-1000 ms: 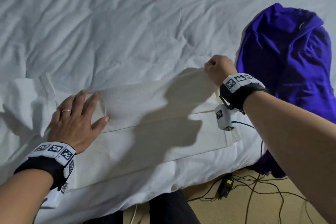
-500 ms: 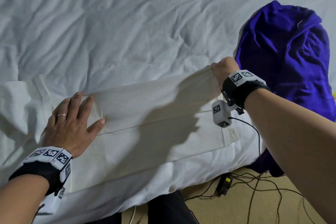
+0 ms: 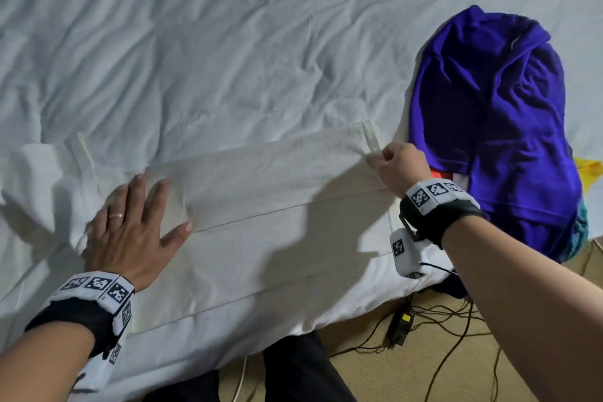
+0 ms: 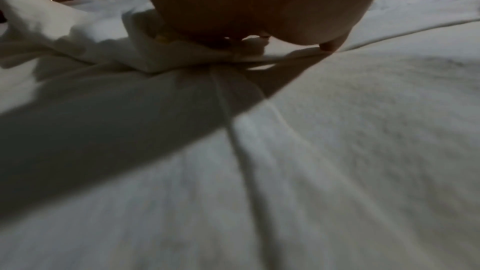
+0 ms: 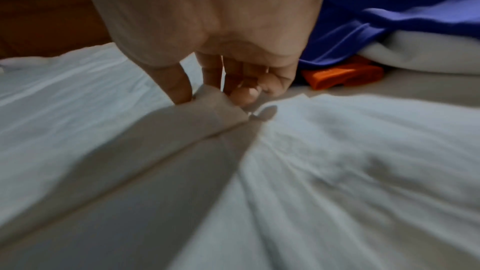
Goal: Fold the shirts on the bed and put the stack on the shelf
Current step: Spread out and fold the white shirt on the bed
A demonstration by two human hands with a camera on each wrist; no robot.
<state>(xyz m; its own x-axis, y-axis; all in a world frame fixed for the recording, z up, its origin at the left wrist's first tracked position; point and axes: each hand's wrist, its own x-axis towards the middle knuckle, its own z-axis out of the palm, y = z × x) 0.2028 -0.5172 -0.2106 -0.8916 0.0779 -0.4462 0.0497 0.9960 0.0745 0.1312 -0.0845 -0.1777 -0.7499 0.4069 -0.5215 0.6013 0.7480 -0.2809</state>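
Note:
A white shirt [image 3: 267, 199] lies lengthwise along the near edge of the bed, folded into a long band, its collar end bunched at the left. My left hand [image 3: 130, 225] lies flat on its left part, fingers spread and straight; its fingertips [image 4: 330, 45] press the cloth. My right hand [image 3: 396, 163] pinches the hem corner of the white shirt [image 5: 215, 108] at its right end, thumb against forefinger. A crumpled purple shirt [image 3: 489, 127] lies in a heap just right of that hand, also seen as purple cloth [image 5: 389, 7] in the right wrist view.
An orange piece [image 5: 342, 77] and a yellow piece [image 3: 589, 170] peek out from under the purple heap. The rumpled white bed sheet [image 3: 228, 42] stretches beyond the shirts. Black cables and a small adapter [image 3: 399, 325] lie on the tan floor below the bed's edge.
My right hand has pulled the shirt's hem corner rightward and nearer, drawing the folded band flat. The left hand stayed pressed on the left part.

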